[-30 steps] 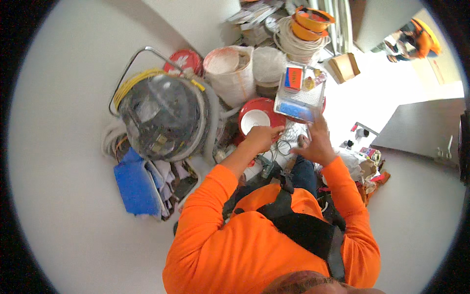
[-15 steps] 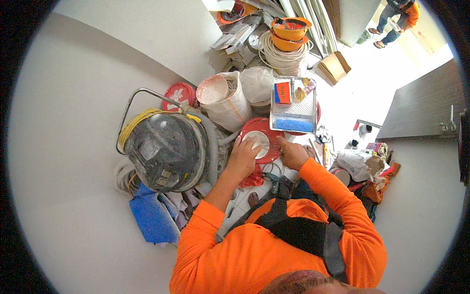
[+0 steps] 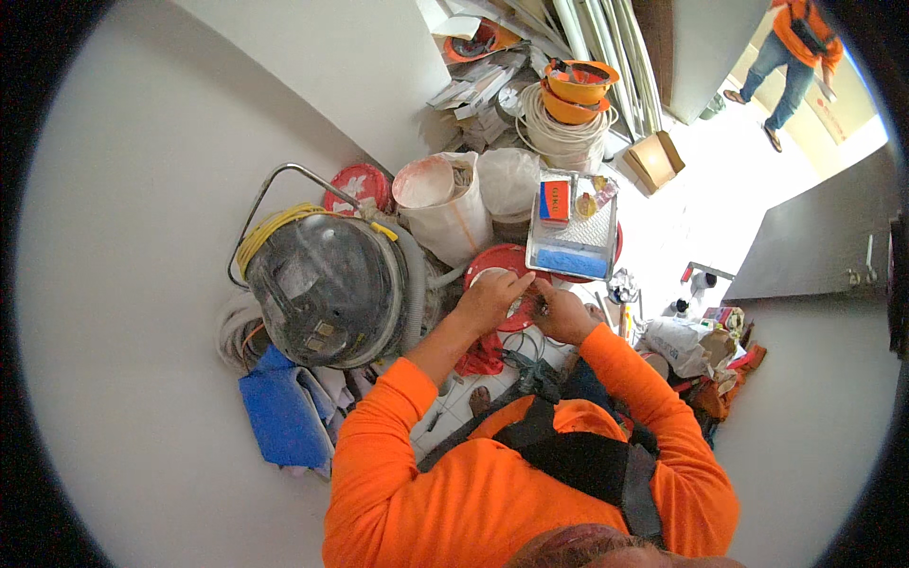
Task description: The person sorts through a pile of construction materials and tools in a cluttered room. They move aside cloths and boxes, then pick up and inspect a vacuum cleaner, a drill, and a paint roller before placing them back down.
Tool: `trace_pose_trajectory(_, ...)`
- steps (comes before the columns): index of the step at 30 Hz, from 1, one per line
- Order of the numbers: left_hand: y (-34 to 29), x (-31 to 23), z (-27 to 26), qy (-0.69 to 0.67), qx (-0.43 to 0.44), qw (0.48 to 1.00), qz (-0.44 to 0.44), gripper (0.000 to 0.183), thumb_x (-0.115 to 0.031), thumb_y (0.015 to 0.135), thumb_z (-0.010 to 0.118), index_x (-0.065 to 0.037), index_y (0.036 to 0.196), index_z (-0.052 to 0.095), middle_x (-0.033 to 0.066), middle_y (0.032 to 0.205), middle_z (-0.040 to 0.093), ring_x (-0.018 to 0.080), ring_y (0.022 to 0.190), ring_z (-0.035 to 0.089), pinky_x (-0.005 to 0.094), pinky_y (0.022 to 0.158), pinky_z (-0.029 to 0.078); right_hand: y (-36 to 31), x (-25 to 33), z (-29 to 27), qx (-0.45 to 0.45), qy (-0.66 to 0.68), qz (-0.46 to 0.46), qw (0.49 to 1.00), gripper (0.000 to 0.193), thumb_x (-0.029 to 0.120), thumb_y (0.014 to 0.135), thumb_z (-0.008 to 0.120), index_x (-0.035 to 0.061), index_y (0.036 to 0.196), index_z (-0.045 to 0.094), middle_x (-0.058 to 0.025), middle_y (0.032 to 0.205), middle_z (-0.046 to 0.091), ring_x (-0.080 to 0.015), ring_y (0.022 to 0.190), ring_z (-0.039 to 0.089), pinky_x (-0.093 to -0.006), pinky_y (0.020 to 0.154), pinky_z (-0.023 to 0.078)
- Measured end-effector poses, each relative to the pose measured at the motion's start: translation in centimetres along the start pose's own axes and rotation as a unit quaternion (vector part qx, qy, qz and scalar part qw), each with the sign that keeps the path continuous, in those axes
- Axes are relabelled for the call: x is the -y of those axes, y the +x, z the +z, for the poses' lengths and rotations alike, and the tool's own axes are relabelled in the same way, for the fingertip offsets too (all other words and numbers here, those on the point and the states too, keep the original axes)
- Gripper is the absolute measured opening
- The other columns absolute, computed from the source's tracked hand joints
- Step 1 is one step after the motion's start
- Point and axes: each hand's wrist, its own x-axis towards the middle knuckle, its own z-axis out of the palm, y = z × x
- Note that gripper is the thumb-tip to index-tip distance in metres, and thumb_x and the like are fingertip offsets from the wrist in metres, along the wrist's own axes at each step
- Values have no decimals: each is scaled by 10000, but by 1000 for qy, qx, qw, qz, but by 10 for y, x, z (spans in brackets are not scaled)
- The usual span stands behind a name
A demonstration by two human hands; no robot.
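Both hands meet over a red round lid (image 3: 496, 257) with a pale disc on it, in front of a metal paint tray. My left hand (image 3: 492, 298) comes in over the lid and covers most of the disc; its fingers press together, their tips touching the right hand's. Close beside it, my right hand (image 3: 562, 312) is curled shut at the lid's right side. What the fingers of either hand hold, if anything, is too small to make out. The silver paint tray (image 3: 574, 235) carries a blue roller (image 3: 571, 262) and a red-and-blue box (image 3: 555, 201).
A black vacuum cleaner (image 3: 327, 289) with a bent metal handle stands at the left. Behind the lid are a white sack (image 3: 440, 222) and orange helmets (image 3: 579, 85) on coiled cable. A cardboard box (image 3: 654, 161) lies farther right; another person (image 3: 793, 57) walks at the far right.
My left hand has slid right from the pale disc to meet my right hand. The scene sits slightly lower in the picture. The other person has changed position and stance.
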Motion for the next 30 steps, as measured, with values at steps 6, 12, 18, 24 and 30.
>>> trace_pose_trajectory(6, 10, -6, -9, 108, -48, 992, 33, 693, -189, 735, 731, -104, 1376, 485, 222, 1345, 486, 366, 1299, 440, 508, 1143, 282, -13, -37, 3, 69, 283, -28, 956, 903, 138, 795, 775, 11, 1503, 228, -183, 1401, 505, -253, 1228, 545, -354, 981, 469)
trace_pose_trajectory(12, -35, -24, -10, 43, -4, 992, -118, 763, -241, 768, 743, -120, 1444, 410, 243, 1527, 252, 417, 1410, 263, 515, 1170, 214, -18, -160, 68, -49, 484, 316, 815, 864, 94, 804, 760, 14, 1501, 255, -153, 1398, 480, -202, 1161, 559, -318, 880, 517)
trace_pose_trajectory(18, -194, -41, 60, -99, 62, 925, -363, 656, -244, 838, 702, -79, 1420, 449, 207, 1484, 363, 390, 1369, 348, 462, 1145, 280, -43, -241, 148, -210, 393, 251, 860, 647, 112, 854, 683, -11, 1427, 410, -111, 1411, 443, -218, 1162, 568, -351, 857, 528)
trace_pose_trajectory(24, -267, -85, 65, -187, 75, 850, -486, 654, -310, 859, 696, -65, 1416, 457, 181, 1455, 431, 358, 1344, 396, 439, 1115, 330, 204, -169, -11, -123, 34, 76, 989, 622, 327, 858, 671, 15, 1355, 465, -155, 1242, 590, -308, 1112, 576, -402, 980, 426)
trace_pose_trajectory(30, -280, -82, 67, -116, -110, 843, -514, 584, -342, 872, 674, -20, 1336, 525, 224, 1333, 544, 380, 1254, 496, 445, 1079, 377, 359, 10, -176, -444, -27, -58, 894, 553, 441, 847, 681, -4, 1172, 629, -247, 1165, 639, -426, 1071, 607, -429, 975, 446)
